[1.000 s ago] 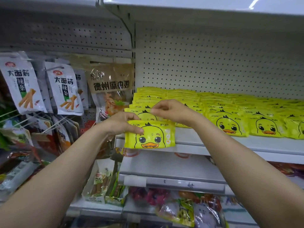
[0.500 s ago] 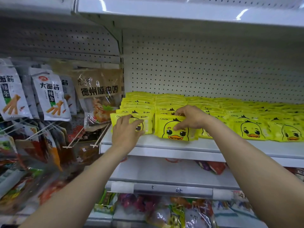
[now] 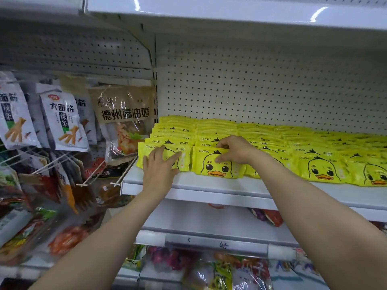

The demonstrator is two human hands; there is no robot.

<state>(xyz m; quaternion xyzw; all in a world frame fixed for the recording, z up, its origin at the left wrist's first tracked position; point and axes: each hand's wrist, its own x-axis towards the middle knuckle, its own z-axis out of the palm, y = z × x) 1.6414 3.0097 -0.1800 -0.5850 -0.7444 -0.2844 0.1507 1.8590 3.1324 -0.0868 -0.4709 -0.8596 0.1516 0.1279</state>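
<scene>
Yellow duck packet (image 3: 217, 170) stands at the shelf's (image 3: 209, 186) front edge, its top pinched by the curled fingers of your right hand (image 3: 234, 151); your left hand (image 3: 161, 167) lies flat, straight-fingered, on the neighbouring packet (image 3: 146, 148).

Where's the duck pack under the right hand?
Head view, centre: duck pack at the front of the shelf, second column from left, right hand pinching its top.

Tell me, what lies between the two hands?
Only two packs' ends, in the head view: the left pack under the left hand, the duck pack in the right hand.
</scene>
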